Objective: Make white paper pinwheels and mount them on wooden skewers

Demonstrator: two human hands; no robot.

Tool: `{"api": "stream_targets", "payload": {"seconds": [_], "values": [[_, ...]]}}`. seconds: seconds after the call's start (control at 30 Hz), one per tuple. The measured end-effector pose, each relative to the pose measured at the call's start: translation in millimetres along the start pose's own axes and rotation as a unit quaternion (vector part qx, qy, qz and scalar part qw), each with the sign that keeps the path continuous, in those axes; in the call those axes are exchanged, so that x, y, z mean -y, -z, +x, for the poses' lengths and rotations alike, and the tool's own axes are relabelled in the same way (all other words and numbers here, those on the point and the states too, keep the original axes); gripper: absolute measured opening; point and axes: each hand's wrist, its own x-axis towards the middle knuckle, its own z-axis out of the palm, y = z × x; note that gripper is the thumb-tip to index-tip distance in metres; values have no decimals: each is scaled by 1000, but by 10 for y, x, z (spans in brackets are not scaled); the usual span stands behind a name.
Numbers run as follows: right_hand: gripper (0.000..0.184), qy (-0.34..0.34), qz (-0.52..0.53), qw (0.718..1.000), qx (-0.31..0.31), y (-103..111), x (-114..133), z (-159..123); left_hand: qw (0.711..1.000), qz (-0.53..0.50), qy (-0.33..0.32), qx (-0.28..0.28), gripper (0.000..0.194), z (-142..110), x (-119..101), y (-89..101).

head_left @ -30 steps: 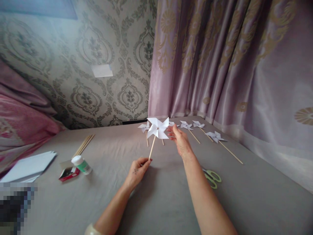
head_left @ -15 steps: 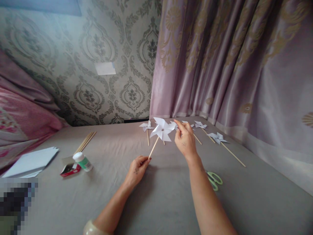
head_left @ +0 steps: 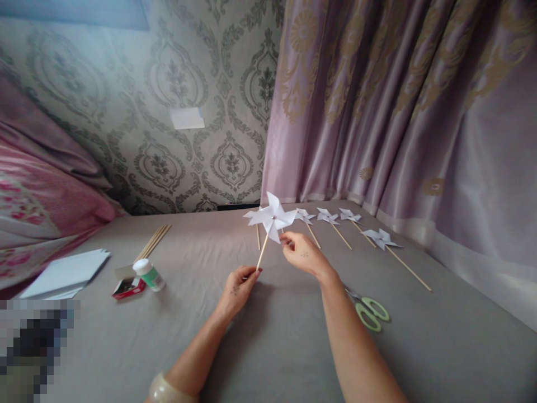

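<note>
My left hand (head_left: 237, 288) is closed around the lower end of a thin wooden stick, holding up a white paper pinwheel (head_left: 273, 217). A small pin sits at the pinwheel's centre. My right hand (head_left: 305, 254) is just right of the lower blade, with its fingers loosely bent and the fingertips at the blade's edge; whether they touch it I cannot tell. Behind lie several more pinwheels, among them one (head_left: 328, 216) in the back row and another (head_left: 381, 239) farther right. Green-handled scissors (head_left: 371, 313) rest beside my right forearm, which partly covers their blades.
On the left of the grey cloth-covered surface (head_left: 188, 347) are wooden sticks (head_left: 153, 243), a white-capped bottle (head_left: 150, 275), an open red box (head_left: 128, 285) and stacked paper (head_left: 67, 274). A patterned wall and a pink curtain (head_left: 335, 112) stand behind.
My right hand has moved down and left, from the pinwheel's right blade to its lower blade. The pinwheel's blades have turned. My left hand keeps its hold, and the view has shifted slightly.
</note>
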Motion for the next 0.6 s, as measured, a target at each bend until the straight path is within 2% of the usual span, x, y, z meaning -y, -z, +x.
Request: {"api": "stream_targets", "payload": {"seconds": [0.07, 0.1, 0.13, 0.17, 0.2, 0.3, 0.33, 0.37, 0.4, 0.43, 0.47, 0.53, 0.57, 0.6], "values": [[30, 27, 84, 989, 120, 1, 23, -26, 1000, -3, 1, 3, 36, -1, -8, 1], [29, 36, 115, 980, 158, 14, 33, -34, 1000, -4, 2, 5, 36, -2, -11, 1], [27, 39, 138, 975, 168, 34, 42, -36, 1000, -6, 3, 6, 37, -3, -13, 1], [25, 37, 156, 976, 149, 59, 47, -31, 1000, -6, 4, 5, 37, -4, -13, 1], [24, 31, 168, 980, 99, 86, 50, -19, 1000, -7, 6, 5, 38, -5, -11, 0], [35, -1, 128, 985, -117, 155, 45, 27, 1000, -4, 11, 4, 41, -4, 1, -4], [42, -20, 86, 983, -159, 168, 43, 33, 1000, -2, 11, 5, 42, -3, 5, -6], [48, -39, 39, 985, -165, 175, 44, 28, 1000, 0, 9, 5, 42, -2, 8, -7], [51, -55, -3, 990, -130, 176, 51, 13, 1000, 1, 8, 5, 43, -1, 11, -8], [51, -64, -27, 996, -53, 172, 63, -11, 1000, 1, 8, 5, 43, 0, 12, -8], [48, -68, -31, 996, 54, 167, 81, -41, 1000, 0, 9, 6, 43, 0, 12, -7], [43, -55, 10, 964, 261, 159, 129, -95, 1000, -2, 13, 8, 43, 1, 12, -4], [40, -40, 40, 948, 314, 161, 155, -110, 1000, -2, 15, 10, 43, 1, 13, -3], [38, -25, 69, 947, 313, 168, 177, -113, 1000, -1, 15, 9, 43, 1, 13, -1]]}}
